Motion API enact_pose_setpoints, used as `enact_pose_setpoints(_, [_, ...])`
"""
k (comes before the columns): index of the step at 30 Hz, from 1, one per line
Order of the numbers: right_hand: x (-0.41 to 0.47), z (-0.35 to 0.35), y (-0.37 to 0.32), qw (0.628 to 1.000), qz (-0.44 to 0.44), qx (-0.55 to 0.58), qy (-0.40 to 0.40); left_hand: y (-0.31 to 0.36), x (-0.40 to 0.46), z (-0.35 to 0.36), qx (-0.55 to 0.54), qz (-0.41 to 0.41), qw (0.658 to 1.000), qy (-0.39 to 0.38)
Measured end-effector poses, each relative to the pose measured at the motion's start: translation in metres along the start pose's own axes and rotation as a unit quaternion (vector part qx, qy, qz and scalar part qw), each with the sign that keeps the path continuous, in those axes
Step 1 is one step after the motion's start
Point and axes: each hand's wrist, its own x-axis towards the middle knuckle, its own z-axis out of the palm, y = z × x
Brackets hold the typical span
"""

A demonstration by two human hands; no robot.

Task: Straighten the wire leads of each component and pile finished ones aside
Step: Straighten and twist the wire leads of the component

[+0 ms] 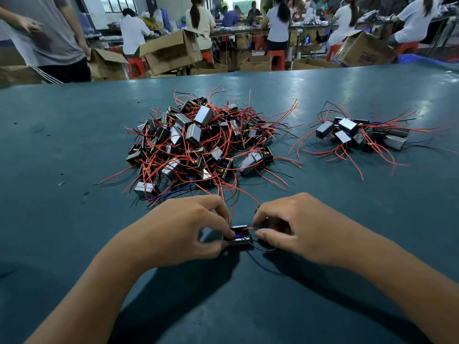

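Left hand [183,229] and right hand [295,227] meet, fingers curled, pinching.

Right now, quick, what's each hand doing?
Left hand: fingers curled, gripping the small black boxy component.
Right hand: fingers curled, pinching that component's thin red wire lead.

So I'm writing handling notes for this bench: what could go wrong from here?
The red lead arching up from the held component runs close to the big pile, so pulling it straight may snag neighbouring wires. The left hand and right hand both pinch close to the body, so a hard tug could strain the wire's root.
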Motion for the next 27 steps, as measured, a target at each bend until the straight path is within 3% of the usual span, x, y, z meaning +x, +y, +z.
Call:
enact_pose_setpoints(6, [0.001,-0.007,0.001,0.998,0.007,0.033,0.059,0.004,0.001,0.003,0.018,-0.009,1.0,0.008])
enact_pose_setpoints(9, [0.001,-0.01,0.003,0.992,0.031,0.074,0.094,0.009,0.003,0.007,0.067,0.041,0.992,0.094])
enact_pose_setpoints(11, [0.002,-0.009,0.003,0.99,0.037,0.082,0.109,0.016,0.009,0.011,0.025,0.065,0.982,0.178])
enact_pose_setpoints(13, [0.002,-0.008,0.004,0.99,0.043,0.081,0.111,0.024,0.02,0.017,-0.035,0.073,0.974,0.211])
enact_pose_setpoints(19, [0.001,-0.004,0.006,0.99,0.064,0.075,0.1,0.021,0.033,0.027,-0.103,0.052,0.988,0.106])
enact_pose_setpoints(27, [0.001,-0.002,0.005,0.994,0.086,0.046,0.049,0.014,0.03,0.026,-0.111,0.048,0.992,0.045])
